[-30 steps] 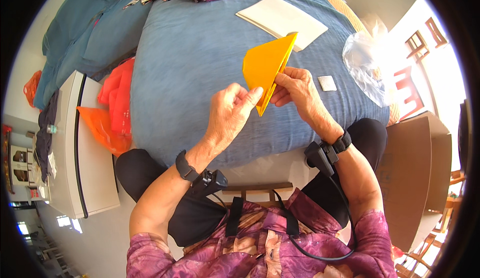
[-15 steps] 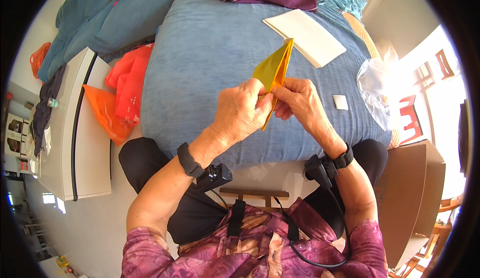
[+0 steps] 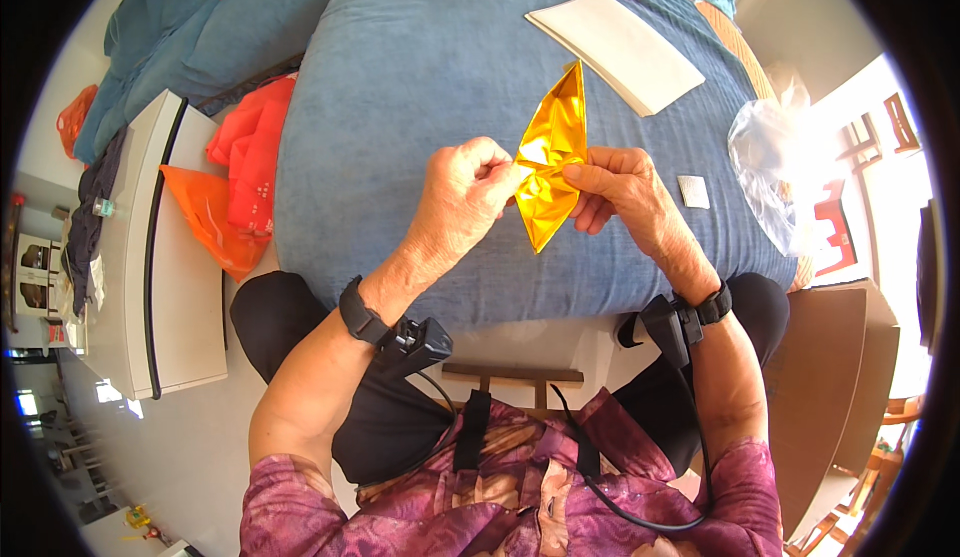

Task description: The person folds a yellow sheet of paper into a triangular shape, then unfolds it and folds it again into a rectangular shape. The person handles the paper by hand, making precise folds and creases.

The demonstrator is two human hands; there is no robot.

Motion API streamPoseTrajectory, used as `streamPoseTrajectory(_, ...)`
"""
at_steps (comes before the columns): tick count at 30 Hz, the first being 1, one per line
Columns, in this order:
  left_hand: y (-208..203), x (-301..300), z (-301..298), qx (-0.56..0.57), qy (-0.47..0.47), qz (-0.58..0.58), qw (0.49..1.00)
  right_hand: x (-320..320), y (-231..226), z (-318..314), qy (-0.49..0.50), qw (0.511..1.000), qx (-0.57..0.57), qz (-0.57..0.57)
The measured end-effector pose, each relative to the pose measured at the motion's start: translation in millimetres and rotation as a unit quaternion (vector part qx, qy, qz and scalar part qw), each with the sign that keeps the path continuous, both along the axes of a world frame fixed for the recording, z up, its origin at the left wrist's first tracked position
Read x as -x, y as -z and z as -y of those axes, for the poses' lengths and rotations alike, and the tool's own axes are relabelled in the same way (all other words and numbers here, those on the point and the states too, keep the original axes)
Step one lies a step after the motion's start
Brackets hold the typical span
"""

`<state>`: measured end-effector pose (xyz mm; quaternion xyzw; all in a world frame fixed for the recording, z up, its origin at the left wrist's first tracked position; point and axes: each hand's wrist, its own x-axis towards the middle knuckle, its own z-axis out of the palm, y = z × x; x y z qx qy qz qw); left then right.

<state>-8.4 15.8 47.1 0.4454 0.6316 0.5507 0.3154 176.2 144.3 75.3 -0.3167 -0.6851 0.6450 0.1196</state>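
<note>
Between my hands is a folded piece of shiny gold paper (image 3: 553, 129), spread open into a boat-like shape with a pointed end at top and bottom. My left hand (image 3: 465, 192) pinches its left edge between thumb and fingers. On the opposite edge, my right hand (image 3: 622, 189) grips with the thumb on the gold inner face and the other fingers curled behind. The paper is held up above the blue bed cover (image 3: 400, 87).
A stack of off-white sheets (image 3: 620, 52) lies beyond my right hand. Right of that hand are a small white square (image 3: 693, 192) and a clear plastic bag (image 3: 765, 167). A cardboard box (image 3: 825, 397) stands at right; red and orange bags (image 3: 215, 222) hang beside a white cabinet (image 3: 185, 287).
The gold paper, narrow and folded nearly edge-on before, is now opened out with its shiny inside showing. My hands have moved apart.
</note>
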Motion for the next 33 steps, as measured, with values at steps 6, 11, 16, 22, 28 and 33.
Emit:
streamPoseTrajectory(6, -11, -2, 4, 0.039, 0.035, 0.091, 0.994, -9, 3, 3, 0.000, 1.000, 0.017, -0.017)
streamPoseTrajectory(11, -11, 1, 5, 0.043, 0.052, 0.092, 0.993, -11, 5, 7, 0.005, 0.999, 0.021, -0.031)
streamPoseTrajectory(16, -12, 0, 6, 0.048, 0.045, 0.077, 0.995, -10, 6, 9, 0.017, 0.999, 0.010, -0.033)
streamPoseTrajectory(22, -9, 0, 7, 0.034, 0.030, 0.035, 0.998, -7, 9, 13, 0.025, 0.998, -0.045, -0.034)
streamPoseTrajectory(28, -8, 1, 4, -0.027, -0.002, -0.029, 0.999, -5, 9, 22, 0.017, 0.997, -0.061, -0.032)
streamPoseTrajectory(33, -12, -1, 7, -0.060, -0.019, -0.039, 0.997, -3, 8, 28, 0.004, 0.997, -0.075, -0.022)
